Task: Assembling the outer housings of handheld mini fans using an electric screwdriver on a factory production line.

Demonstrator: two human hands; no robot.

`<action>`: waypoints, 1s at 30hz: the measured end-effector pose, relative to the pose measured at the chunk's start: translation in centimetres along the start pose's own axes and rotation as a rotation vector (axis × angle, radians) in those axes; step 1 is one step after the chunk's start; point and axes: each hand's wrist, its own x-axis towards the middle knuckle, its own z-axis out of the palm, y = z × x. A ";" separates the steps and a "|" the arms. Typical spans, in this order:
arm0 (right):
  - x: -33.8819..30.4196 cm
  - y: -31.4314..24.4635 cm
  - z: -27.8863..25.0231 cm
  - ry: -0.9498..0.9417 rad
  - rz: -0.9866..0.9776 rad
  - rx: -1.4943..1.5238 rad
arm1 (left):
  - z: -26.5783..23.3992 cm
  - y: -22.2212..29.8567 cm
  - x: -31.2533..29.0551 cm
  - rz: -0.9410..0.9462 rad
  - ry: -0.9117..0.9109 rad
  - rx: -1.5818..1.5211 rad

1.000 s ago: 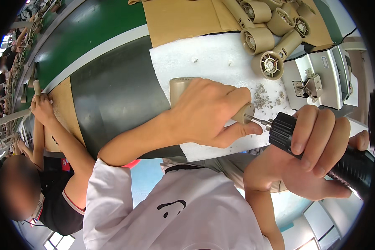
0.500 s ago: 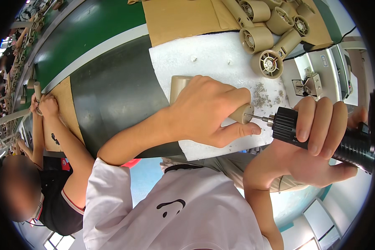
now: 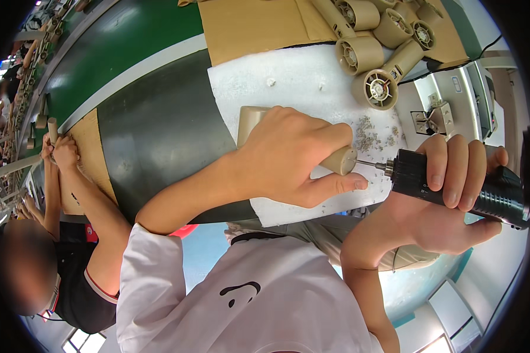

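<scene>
The left hand [image 3: 297, 156] was closed around a beige handheld fan [image 3: 250, 122] over a white foam sheet [image 3: 247, 79], handle end facing right. The right hand's [image 3: 439, 197] fingers curled around a black electric screwdriver [image 3: 411, 173], its bit at that end; contact was unclear. Keeping bit and handle in 1 straight line, pressed steadily, seemed wise. Loose screws [image 3: 368, 141] and piled fans [image 3: 376, 89] limited room beyond; the dark mat [image 3: 165, 129] offered space leftward.

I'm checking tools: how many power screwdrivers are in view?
1: the black power screwdriver in the right hand, its bit pointing toward the tan part in the left hand. More may be hidden in the distant background.
</scene>
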 end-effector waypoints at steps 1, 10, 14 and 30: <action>0.0 0.0 -0.1 -0.005 0.005 0.005 | -0.1 0.0 -0.1 -0.003 0.001 0.002; -0.1 -0.2 -0.6 0.027 -0.029 -0.023 | 0.4 -0.1 0.0 0.098 0.209 -0.079; -0.2 -0.1 -1.0 0.020 0.003 -0.016 | 0.4 -0.1 0.0 0.158 0.240 -0.133; -2.4 -3.6 -5.4 0.375 -0.249 -0.224 | -10.1 6.9 6.3 -0.101 0.914 -0.185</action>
